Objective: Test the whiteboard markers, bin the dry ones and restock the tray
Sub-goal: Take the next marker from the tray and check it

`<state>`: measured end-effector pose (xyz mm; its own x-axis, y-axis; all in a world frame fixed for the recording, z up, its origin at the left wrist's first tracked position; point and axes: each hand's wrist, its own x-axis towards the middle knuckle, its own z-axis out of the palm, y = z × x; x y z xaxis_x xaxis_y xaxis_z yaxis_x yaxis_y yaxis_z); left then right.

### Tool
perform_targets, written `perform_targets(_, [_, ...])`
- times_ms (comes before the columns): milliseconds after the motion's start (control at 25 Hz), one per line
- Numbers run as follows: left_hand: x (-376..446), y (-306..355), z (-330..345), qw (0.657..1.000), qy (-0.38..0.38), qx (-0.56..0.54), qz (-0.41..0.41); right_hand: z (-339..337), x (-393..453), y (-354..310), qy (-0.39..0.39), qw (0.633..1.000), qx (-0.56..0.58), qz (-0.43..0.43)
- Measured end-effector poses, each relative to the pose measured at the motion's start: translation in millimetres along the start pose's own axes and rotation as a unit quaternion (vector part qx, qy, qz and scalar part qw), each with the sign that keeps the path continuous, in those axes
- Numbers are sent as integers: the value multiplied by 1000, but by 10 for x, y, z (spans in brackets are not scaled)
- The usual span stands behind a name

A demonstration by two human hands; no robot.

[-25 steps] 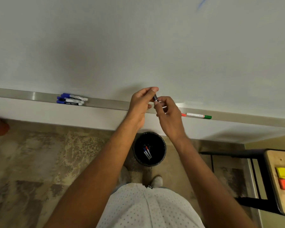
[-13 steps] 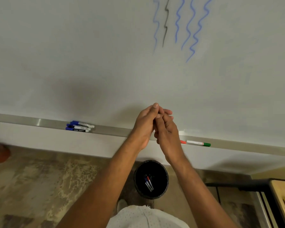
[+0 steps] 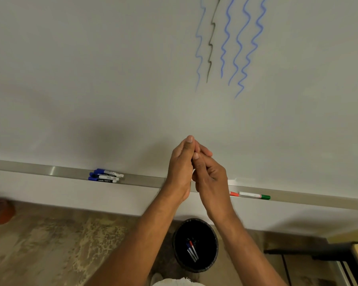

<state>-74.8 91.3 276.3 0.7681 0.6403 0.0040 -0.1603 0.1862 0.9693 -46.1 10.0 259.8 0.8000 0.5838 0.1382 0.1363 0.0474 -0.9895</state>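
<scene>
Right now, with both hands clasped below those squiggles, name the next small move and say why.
Probably lift the hands apart toward the whiteboard. The left hand and right hand are pressed together, hiding whatever they hold, and bare board lies beside the test squiggles.

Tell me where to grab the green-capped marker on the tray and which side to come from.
Pinch the white barrel of the green-capped marker at its middle, coming from above and the front. It lies flat along the tray with the whiteboard close behind, so the rear is blocked. Its middle is bare; another marker's red end sits by its left end, and the right hand is the nearer one.
</scene>
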Motion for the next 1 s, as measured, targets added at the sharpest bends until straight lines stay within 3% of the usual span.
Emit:
perform_targets(440, [287, 335, -127, 995, 54, -6, 81, 12, 83, -256, -44, 998, -29, 16])
perform_targets(680, [630, 782, -316, 978, 85, 62, 179, -50, 368, -703, -7, 990, 138, -29])
perform_targets(880, [939, 1258, -408, 927, 103, 148, 328, -88, 603, -1112, -32, 960, 258, -101])
perform_targets(1000, [1169, 1509, -500, 848, 140, 237, 452, 2, 756, -1337, 18, 957, 231, -175])
